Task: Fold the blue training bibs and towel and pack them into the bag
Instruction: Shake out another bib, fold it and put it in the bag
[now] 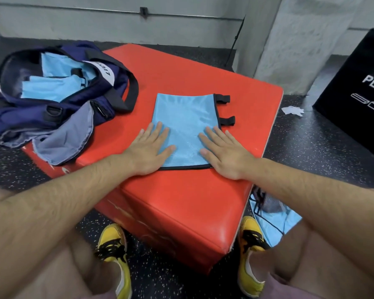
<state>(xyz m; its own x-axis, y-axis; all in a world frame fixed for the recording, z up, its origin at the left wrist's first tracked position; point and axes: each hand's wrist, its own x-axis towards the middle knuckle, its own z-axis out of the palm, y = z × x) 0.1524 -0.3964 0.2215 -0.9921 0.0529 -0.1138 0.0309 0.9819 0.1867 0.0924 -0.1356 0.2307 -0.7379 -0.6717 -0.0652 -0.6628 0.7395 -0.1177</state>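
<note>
1. Bib (186,124), folded to a flat rectangle, lies on the red padded box (181,201) under both hands, its near corners beneath the fingers.
2. Left hand (148,147) & right hand (222,154): fingers straight, spread, pressing flat on the fabric; neither grips anything.
3. Handling, prob.: thin slick mesh, v. light, floppy. The fold likely falls open if lifted by one edge. Best to pinch all layers at the near corners under each hand.
4. Bag (20,117) sits open beyond & outward of the left hand w/ packed bibs (52,89) inside; grey towel (67,139) lies against its near side.
5. Floor bib (274,227), crumpled, lies below the right forearm.
</note>
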